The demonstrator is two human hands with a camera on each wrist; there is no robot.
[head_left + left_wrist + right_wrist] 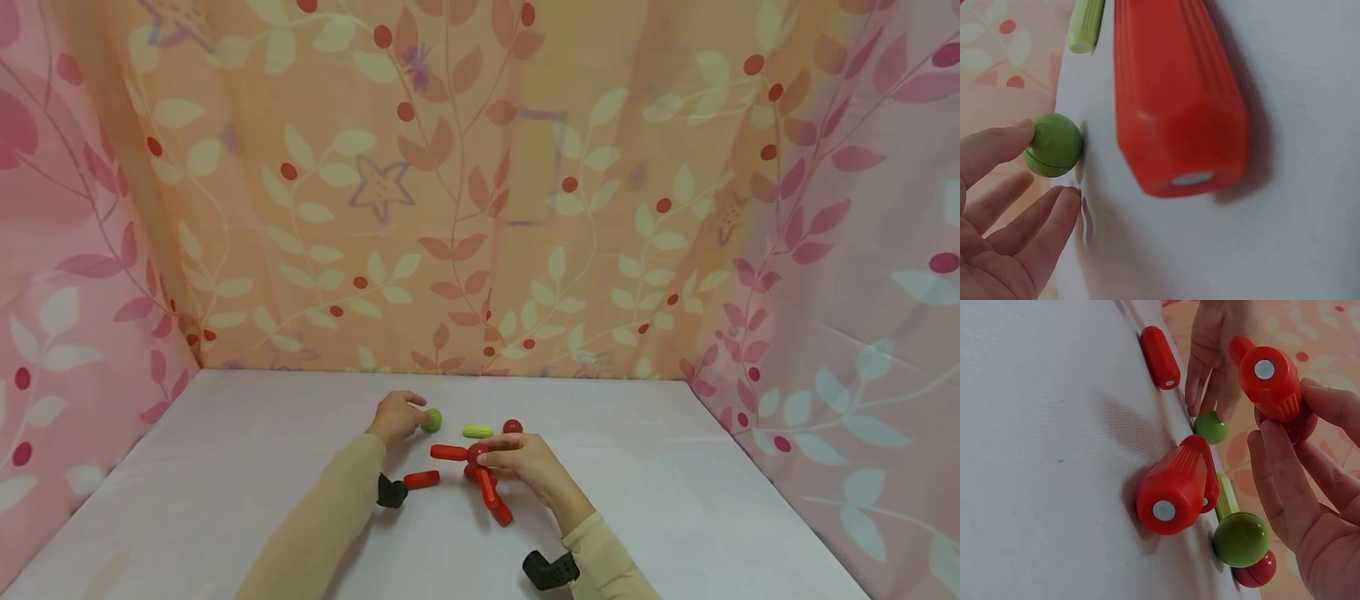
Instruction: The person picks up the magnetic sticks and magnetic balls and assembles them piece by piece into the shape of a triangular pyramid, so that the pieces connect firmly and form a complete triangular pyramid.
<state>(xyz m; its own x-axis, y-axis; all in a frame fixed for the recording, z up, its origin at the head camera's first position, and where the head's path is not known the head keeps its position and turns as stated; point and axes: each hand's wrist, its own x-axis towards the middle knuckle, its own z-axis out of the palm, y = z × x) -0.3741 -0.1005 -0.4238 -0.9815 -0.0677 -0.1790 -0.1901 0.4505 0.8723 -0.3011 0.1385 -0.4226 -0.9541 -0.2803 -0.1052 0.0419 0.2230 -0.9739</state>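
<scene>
My right hand (536, 471) pinches a dark red magnetic ball (477, 452) between thumb and fingers. Two red magnetic rods stick out from that ball: one rod (448, 452) points left, another rod (487, 487) points toward me. A green ball (432, 419) rests on the table, touched by the thumb of my left hand (1016, 219); the other fingers lie extended beside it, not curled round it. A loose red rod (422, 480) lies near my left wrist. More red rods (1172, 494) lie under the held piece, partly hidden in the head view.
Beyond my right hand lie a light green rod (477, 431) and a red ball (512, 426). A second green ball (1242, 539) shows in the right wrist view, hidden from the head view. Patterned curtains (465, 192) border the white table (247, 433) at back and sides.
</scene>
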